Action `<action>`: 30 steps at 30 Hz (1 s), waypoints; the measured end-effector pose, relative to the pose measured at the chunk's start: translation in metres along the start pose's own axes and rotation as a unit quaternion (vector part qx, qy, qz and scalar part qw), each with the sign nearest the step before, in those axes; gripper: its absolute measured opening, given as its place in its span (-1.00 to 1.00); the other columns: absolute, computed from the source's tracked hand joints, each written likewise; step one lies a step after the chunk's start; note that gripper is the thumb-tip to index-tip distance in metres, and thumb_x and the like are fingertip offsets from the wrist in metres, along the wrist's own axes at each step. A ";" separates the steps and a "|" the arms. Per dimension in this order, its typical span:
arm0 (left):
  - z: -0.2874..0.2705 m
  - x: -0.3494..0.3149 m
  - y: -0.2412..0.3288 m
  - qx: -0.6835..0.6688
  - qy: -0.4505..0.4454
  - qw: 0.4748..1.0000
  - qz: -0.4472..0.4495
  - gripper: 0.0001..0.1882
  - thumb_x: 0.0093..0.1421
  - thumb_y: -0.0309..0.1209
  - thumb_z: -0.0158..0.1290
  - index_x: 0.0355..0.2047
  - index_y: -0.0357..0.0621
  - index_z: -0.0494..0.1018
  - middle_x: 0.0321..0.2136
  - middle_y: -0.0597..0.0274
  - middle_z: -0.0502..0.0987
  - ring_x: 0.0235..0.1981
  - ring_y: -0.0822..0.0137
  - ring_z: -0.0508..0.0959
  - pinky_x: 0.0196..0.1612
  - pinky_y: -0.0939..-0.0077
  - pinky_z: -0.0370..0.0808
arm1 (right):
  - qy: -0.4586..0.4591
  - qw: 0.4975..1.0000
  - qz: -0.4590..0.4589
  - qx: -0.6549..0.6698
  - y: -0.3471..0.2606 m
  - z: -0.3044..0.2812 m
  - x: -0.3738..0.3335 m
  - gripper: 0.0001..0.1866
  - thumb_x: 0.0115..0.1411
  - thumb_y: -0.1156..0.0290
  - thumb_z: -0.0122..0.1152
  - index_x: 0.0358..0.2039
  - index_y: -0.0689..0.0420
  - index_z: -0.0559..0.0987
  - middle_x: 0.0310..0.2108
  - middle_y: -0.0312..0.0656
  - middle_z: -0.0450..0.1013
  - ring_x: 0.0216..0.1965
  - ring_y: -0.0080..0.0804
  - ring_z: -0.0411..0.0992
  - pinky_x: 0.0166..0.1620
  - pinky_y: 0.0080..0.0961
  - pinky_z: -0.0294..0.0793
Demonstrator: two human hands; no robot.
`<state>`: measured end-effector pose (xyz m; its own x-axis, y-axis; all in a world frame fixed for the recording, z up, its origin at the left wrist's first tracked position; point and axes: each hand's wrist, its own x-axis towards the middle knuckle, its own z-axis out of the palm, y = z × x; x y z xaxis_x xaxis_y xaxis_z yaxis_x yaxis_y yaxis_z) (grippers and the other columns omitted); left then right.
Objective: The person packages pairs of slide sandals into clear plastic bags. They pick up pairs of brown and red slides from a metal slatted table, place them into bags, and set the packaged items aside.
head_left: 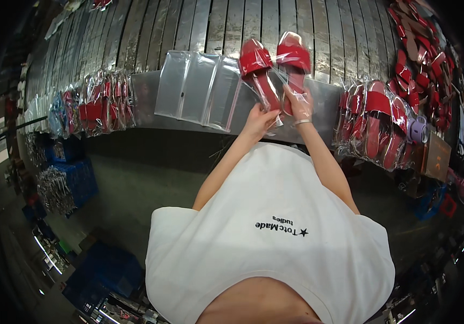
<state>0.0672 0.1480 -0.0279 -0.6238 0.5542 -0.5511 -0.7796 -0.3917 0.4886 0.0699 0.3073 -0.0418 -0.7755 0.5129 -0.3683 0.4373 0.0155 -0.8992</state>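
A pair of red sandals (275, 65) is seen at the near edge of the table (145, 92), straight ahead of the person. The left sandal (258, 67) is held at its heel end by the left hand (258, 120), fingers closed around the sole. The right sandal (293, 56) is gripped by the right hand (298, 107), fingers closed on it through a clear plastic bag (288, 89) that is crinkled around both heels.

The sandals are judged light and fairly stiff in the sole, soft at the wide red strap; the glossy finish and the thin, slippery film suggest that the heel end or sole edges are best taken hold of, not the strap.

To the left, a row of empty clear bags (197, 89) is laid flat, overlapping, pale and rectangular. Further left a stack of bagged red sandals (102, 105) is seen; to the right, another bagged pile (375, 121). Loose red sandals (423, 59) are heaped at the far right, and a brown cardboard box (437, 156) is set by the table's edge.
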 end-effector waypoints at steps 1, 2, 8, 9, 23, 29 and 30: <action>-0.018 0.009 -0.016 0.013 0.051 0.998 -0.046 -0.53 0.02 -0.70 -0.01 -0.04 -0.31 0.15 -0.22 -0.01 0.44 -0.23 0.20 0.54 -0.20 0.29 0.57 | -0.058 0.994 0.064 -0.059 0.041 -0.012 0.015 -0.42 -0.13 0.23 0.42 -0.14 0.26 0.42 -0.30 -0.09 0.44 -0.26 -0.34 0.40 -0.19 -0.41 0.37; -0.034 0.012 -0.024 0.002 0.040 0.997 -0.067 -0.63 -0.03 -0.72 0.02 -0.18 -0.37 0.24 -0.23 -0.02 0.45 -0.30 0.21 0.56 -0.26 0.39 0.57 | -0.045 0.992 -0.019 -0.114 0.052 -0.018 0.014 -0.36 -0.15 0.24 0.43 -0.09 0.26 0.37 -0.23 -0.04 0.41 -0.19 -0.28 0.38 -0.13 -0.37 0.35; -0.036 0.041 -0.017 0.062 0.132 0.988 0.046 -0.73 -0.02 -0.65 0.05 -0.27 -0.37 0.29 -0.35 0.06 0.49 -0.43 0.33 0.53 -0.32 0.50 0.55 | -0.013 0.942 -0.273 -0.197 0.032 -0.015 0.023 -0.18 -0.31 0.29 0.45 0.02 0.17 0.30 0.02 0.02 0.24 0.04 0.05 0.20 0.07 -0.17 0.21; -0.035 0.043 -0.016 0.023 0.150 0.985 0.081 -0.75 -0.01 -0.63 0.05 -0.29 -0.37 0.31 -0.37 0.07 0.50 -0.47 0.36 0.52 -0.33 0.51 0.55 | -0.012 0.908 -0.304 -0.287 0.032 -0.014 0.019 -0.26 -0.29 0.28 0.44 -0.04 0.16 0.35 0.02 -0.01 0.24 0.03 0.03 0.21 0.05 -0.14 0.21; -0.060 -0.035 0.023 0.189 0.181 0.965 0.021 -0.67 0.27 -0.36 -0.25 -0.23 -0.42 0.38 -0.37 -0.06 0.54 -0.41 0.22 0.60 -0.38 0.51 0.57 | -0.345 0.778 -0.158 -0.500 0.065 -0.107 -0.083 -0.78 0.12 0.34 0.07 -0.37 0.27 0.49 -0.25 0.04 0.38 -0.18 -0.05 0.37 -0.07 -0.25 0.35; -0.069 -0.035 0.038 0.597 0.146 0.700 0.363 -0.74 0.11 -0.52 -0.03 -0.15 -0.28 0.36 -0.05 -0.08 0.40 -0.04 0.04 0.45 0.00 0.33 0.41 | -0.448 0.685 0.100 -0.566 0.099 -0.165 -0.076 -0.54 0.03 0.55 0.00 0.02 0.15 0.37 -0.02 0.11 0.30 0.00 0.05 0.28 0.08 -0.24 0.27; -0.055 -0.035 0.052 0.734 0.100 0.557 0.376 -0.69 0.00 -0.53 0.06 -0.19 -0.17 0.41 0.08 -0.03 0.28 0.09 0.04 0.31 0.14 0.30 0.26 | -0.211 0.913 0.040 -0.346 0.065 -0.130 -0.066 -0.58 -0.02 0.55 0.12 -0.07 0.19 0.41 -0.23 0.10 0.41 -0.04 0.11 0.28 0.12 -0.28 0.22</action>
<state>0.0454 0.0683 -0.0207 -0.8513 0.4891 0.1897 0.4997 0.6459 0.5771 0.2087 0.3864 -0.0450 -0.7708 0.1627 -0.6159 0.5709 0.6055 -0.5545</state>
